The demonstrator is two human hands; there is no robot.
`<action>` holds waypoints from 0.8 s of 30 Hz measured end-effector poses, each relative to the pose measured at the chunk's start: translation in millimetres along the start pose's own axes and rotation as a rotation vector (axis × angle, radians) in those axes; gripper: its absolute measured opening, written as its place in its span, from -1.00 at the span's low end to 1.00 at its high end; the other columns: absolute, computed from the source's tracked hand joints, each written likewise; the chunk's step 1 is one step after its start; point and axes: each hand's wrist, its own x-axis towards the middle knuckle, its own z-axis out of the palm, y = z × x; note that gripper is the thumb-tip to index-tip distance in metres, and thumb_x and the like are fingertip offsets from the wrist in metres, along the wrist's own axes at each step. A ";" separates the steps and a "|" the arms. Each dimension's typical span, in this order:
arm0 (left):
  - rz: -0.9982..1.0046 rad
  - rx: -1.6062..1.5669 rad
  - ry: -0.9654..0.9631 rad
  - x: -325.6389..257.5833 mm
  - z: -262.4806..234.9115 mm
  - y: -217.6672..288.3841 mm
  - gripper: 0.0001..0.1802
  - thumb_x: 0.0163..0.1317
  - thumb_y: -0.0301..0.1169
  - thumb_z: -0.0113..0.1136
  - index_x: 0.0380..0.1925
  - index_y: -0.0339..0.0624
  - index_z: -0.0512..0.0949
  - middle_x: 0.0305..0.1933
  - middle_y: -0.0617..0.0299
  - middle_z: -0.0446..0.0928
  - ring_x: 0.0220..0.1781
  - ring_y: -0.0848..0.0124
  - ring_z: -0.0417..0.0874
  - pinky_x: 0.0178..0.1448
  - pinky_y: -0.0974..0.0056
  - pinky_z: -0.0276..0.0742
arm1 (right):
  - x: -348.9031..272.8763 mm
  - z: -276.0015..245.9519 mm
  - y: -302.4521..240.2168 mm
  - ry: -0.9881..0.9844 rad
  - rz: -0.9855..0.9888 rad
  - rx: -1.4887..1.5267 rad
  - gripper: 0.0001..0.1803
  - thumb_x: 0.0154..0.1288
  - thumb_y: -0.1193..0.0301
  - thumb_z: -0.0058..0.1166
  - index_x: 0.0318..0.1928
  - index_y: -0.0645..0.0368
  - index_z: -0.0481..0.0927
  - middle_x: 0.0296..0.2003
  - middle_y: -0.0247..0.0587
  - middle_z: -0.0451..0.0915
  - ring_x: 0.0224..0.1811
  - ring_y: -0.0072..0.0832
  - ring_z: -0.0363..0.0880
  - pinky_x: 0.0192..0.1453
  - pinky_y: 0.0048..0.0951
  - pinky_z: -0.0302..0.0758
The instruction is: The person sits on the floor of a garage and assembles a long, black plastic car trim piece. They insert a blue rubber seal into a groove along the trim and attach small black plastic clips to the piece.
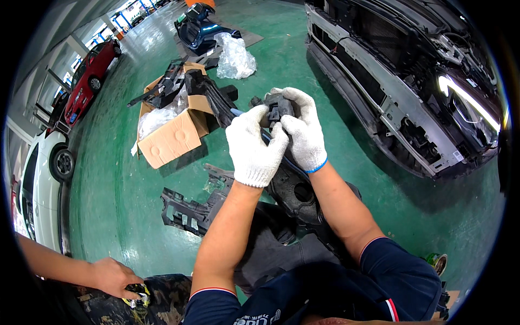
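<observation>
Landmark = cardboard box, open on the green floor w/ clear wrap & dark parts inside.

Small black plastic pc: held up to the right of the box, b/w both gloved hands. L hand has thumb & fingers clamped on its near-left side; R hand is closed round its right side, thumb in front (exact contact of the hidden fingertips, can't tell).

Long black molded part: below the hands, nearer the wearer than the box & to its right. Black bracket: on the near side of the box.

Beyond box: crumpled clear plastic, then a dark bumper-like part. Well right of box: car front end, inner structure exposed, headlamp lit. Left of box: red car, white car. Co-worker's bare hand: nearer than box, off to its left, on a yellow-black roundish item.
</observation>
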 end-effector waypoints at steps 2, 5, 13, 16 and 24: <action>-0.054 -0.069 -0.071 5.4 -3.1 5.0 -0.59 0.18 -0.30 0.53 -0.01 -0.27 0.72 -0.16 -0.02 0.71 -0.04 -0.08 0.74 0.10 -0.07 0.62 | 1.6 -4.7 2.0 -0.068 -0.090 -0.077 -0.35 0.35 0.65 0.18 0.44 0.18 0.41 0.51 0.04 0.49 0.52 -0.27 0.50 0.65 -0.20 0.44; -0.035 -0.043 -0.083 0.6 1.4 -2.3 -0.56 0.20 -0.31 0.52 0.04 -0.29 0.70 -0.15 -0.06 0.71 -0.03 -0.09 0.75 0.08 -0.07 0.65 | 0.5 -10.8 4.8 -0.128 -0.150 -0.086 -0.36 0.30 0.60 0.31 0.37 0.14 0.41 0.57 0.11 0.44 0.62 -0.16 0.41 0.74 -0.14 0.33; -0.094 -0.034 -0.117 -8.5 8.8 -1.4 -0.59 0.32 -0.33 0.47 0.09 -0.30 0.66 0.00 -0.11 0.68 0.02 -0.04 0.76 0.15 0.02 0.69 | -3.9 -15.2 10.7 -0.095 -0.176 -0.188 -0.43 0.38 0.61 0.29 0.34 0.15 0.40 0.57 0.12 0.43 0.60 -0.23 0.41 0.69 -0.17 0.36; -0.156 -0.053 -0.116 -7.1 9.5 5.0 -0.62 0.35 -0.36 0.46 0.08 -0.29 0.65 0.00 -0.06 0.66 0.01 0.03 0.76 0.16 0.10 0.69 | -6.0 -7.6 10.4 -0.007 -0.192 -0.198 -0.47 0.49 0.56 0.22 0.41 0.21 0.44 0.49 0.04 0.53 0.52 -0.32 0.50 0.64 -0.24 0.42; -0.423 -0.622 -0.067 -8.8 6.9 -0.6 -0.63 0.49 -0.52 0.31 0.24 -0.29 0.50 0.01 0.22 0.62 -0.13 0.52 0.63 0.01 0.34 0.64 | 4.0 -19.3 -11.7 0.150 -0.048 -0.366 -0.58 0.71 0.42 0.09 0.45 0.28 0.55 0.29 -0.16 0.68 0.33 -0.46 0.63 0.50 -0.37 0.53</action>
